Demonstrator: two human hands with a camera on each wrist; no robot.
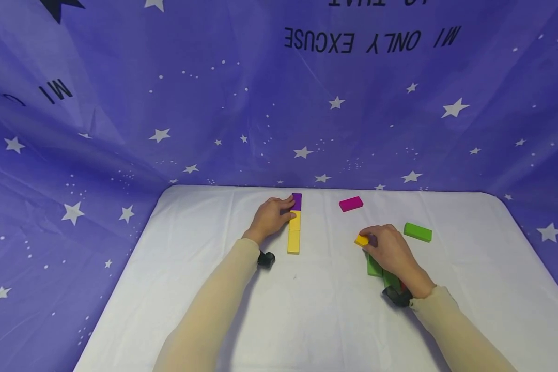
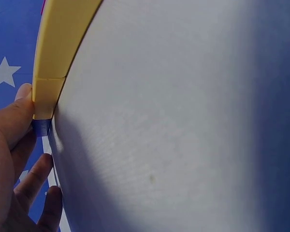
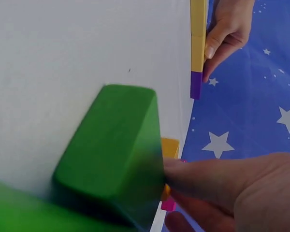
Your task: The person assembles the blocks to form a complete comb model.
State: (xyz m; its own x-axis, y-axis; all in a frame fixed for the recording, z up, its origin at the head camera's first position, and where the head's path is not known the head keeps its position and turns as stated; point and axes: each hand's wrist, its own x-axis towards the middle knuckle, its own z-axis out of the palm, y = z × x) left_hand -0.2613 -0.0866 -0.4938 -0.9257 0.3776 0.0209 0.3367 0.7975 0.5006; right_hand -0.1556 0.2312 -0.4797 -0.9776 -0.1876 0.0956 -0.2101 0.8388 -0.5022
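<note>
Two yellow blocks [image 1: 294, 242] and a purple block [image 1: 297, 202] lie end to end in a straight row, purple at the far end. My left hand [image 1: 270, 219] touches the row's left side, thumb at the farther yellow block and a finger at the purple one. My right hand [image 1: 390, 250] pinches a small orange block [image 1: 361, 239] between thumb and fingers. Below that hand lie green blocks [image 1: 374, 266], partly hidden by it; one green block [image 3: 111, 140] looms large in the right wrist view. A bit of red shows beside them under the wrist.
A magenta block [image 1: 351, 204] lies near the table's far edge. To the right of my right hand is a separate green block [image 1: 418, 232]. The white-covered table [image 1: 307, 315] meets a purple star-patterned cloth [image 1: 260, 119] behind and at both sides.
</note>
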